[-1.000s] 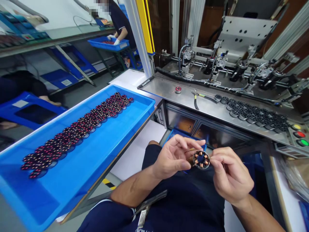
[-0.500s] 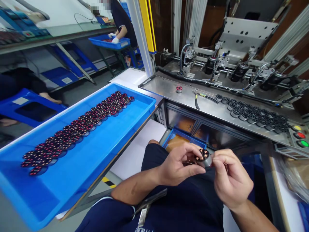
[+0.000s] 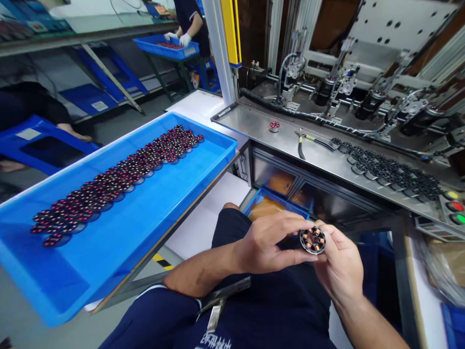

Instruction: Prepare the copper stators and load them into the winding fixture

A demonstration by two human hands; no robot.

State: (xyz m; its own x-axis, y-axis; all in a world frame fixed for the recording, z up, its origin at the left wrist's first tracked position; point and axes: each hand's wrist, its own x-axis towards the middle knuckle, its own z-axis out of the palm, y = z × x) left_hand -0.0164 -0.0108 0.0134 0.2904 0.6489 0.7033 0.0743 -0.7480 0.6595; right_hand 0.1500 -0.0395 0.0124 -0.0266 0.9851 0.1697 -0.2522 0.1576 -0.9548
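Above my lap, a small round motor stator (image 3: 313, 241) with copper windings is turned so its open face points up toward me. My left hand (image 3: 271, 241) grips it between thumb and fingers from the left. My right hand (image 3: 341, 259) closes on its right edge, fingers against the rim. To the left, a blue tray (image 3: 152, 213) carries rows of wound stators (image 3: 119, 177) with red and copper parts. A single red-wound stator (image 3: 274, 126) sits on the metal bench, beside side cutters (image 3: 301, 145) with black and green handles.
Several dark unwound stators (image 3: 392, 172) cover the right of the metal bench (image 3: 250, 123). Behind it stands a machine with clamps (image 3: 348, 85); coloured buttons (image 3: 456, 206) are at its right. A gloved co-worker (image 3: 189, 24) handles another blue tray (image 3: 145, 44). Someone's arm (image 3: 72, 131) shows at far left.
The stator has been tipped from lying nearly level to facing me. My right hand has moved from pinching beside it to holding its right edge. The view has shifted slightly.
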